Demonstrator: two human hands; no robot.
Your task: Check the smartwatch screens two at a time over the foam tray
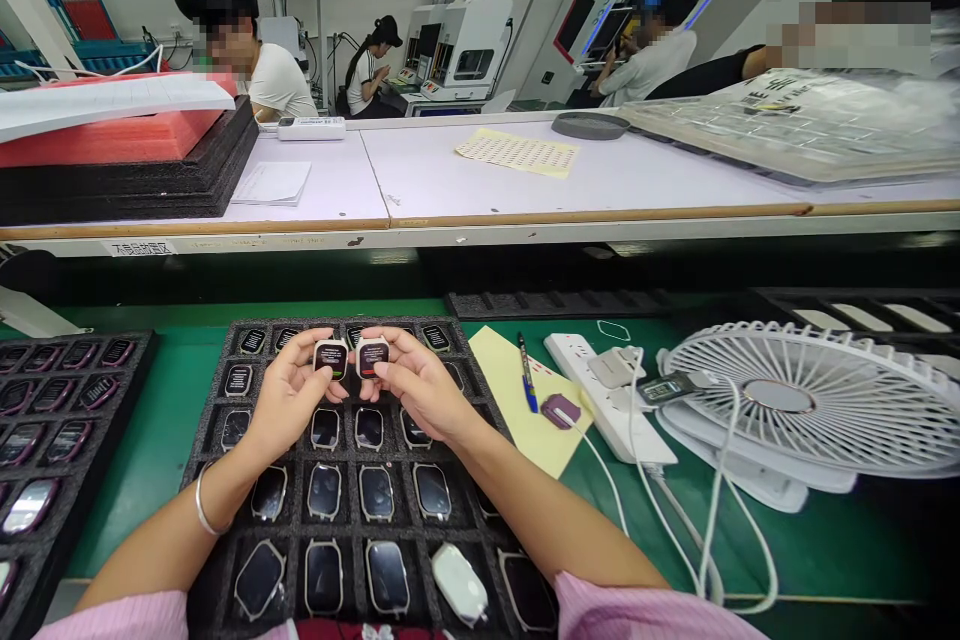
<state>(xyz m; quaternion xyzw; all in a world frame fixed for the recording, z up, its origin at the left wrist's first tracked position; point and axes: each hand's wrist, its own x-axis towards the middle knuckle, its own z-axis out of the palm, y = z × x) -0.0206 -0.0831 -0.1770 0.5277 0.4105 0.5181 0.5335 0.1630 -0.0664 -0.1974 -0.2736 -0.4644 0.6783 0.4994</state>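
Observation:
My left hand [289, 390] pinches a small square smartwatch body [331, 358], its dark screen facing up. My right hand [420, 382] grips a second watch body [372, 356] right beside the first. Both hands hover over a black foam tray [210, 440] whose pockets hold several watch bodies, most screen up. One white watch body [459, 582] lies face down in the front row. A silver bangle sits on my left wrist.
A second foam tray [52, 420] of watches lies at the left. To the right sit a yellow sheet [517, 400] with a blue pen [526, 375], a white power strip [607, 400], cables and a white desk fan [810, 400]. Other people sit beyond the raised white shelf [487, 190].

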